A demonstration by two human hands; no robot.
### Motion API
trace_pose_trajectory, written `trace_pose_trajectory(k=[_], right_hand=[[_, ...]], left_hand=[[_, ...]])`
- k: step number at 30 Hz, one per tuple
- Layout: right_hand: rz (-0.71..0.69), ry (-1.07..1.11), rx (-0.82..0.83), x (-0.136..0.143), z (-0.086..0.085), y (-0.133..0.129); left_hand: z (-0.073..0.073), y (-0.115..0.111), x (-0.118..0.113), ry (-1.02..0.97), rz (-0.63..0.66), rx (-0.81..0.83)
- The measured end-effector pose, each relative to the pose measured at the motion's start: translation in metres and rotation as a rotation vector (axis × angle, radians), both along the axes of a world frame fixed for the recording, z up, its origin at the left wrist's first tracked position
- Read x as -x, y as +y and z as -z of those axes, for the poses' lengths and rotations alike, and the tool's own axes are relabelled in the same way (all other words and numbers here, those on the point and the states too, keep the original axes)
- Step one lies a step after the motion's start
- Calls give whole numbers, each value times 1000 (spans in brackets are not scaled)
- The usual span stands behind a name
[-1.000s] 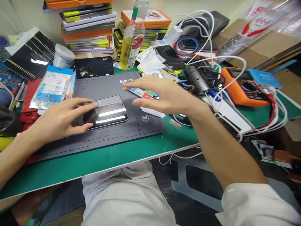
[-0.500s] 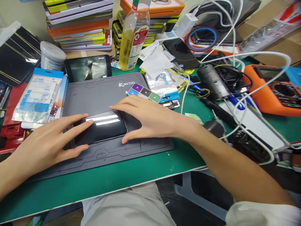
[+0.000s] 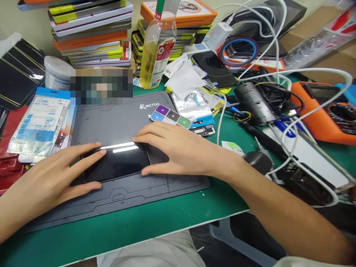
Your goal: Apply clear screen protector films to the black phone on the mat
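A black smartphone (image 3: 116, 165) lies screen up on the dark grey work mat (image 3: 108, 124), with bright strips of light reflected near its far edge. My left hand (image 3: 52, 176) spans its left end, two fingers at the far edge and on the glass, the thumb at the near edge. At the opposite end my right hand (image 3: 178, 150) grips the phone between fingertips on the far corner and the thumb on the near corner. Just beyond my right hand lies a panel with coloured squares (image 3: 172, 115).
Packets (image 3: 39, 122) lie left of the mat, near a white tub (image 3: 57, 72). A bottle of yellow liquid (image 3: 155, 59) stands behind it, among stacked cases (image 3: 91, 33). White cables (image 3: 300, 72), a dark cylinder (image 3: 253, 102) and an orange multimeter (image 3: 319, 115) crowd the right side.
The whole scene sits slightly lower in the picture as the view shifts. Both hands stay at the phone's two ends, and the light strips on its screen have moved toward the far edge.
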State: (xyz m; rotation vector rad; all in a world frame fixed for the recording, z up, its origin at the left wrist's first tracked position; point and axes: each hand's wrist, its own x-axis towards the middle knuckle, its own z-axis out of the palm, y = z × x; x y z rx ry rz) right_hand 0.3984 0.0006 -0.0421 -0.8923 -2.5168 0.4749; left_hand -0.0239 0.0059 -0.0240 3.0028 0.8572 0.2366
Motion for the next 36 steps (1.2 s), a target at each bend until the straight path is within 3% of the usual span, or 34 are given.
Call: trace_pose_trajectory(k=[12,36], right_hand=[[-2,-17,72,-5,-4,4],[-22,-27,28,-8,0,9]], left_hand=[[-3,3,-5,-21,39,10],[1,1,-5,3,45,-30]])
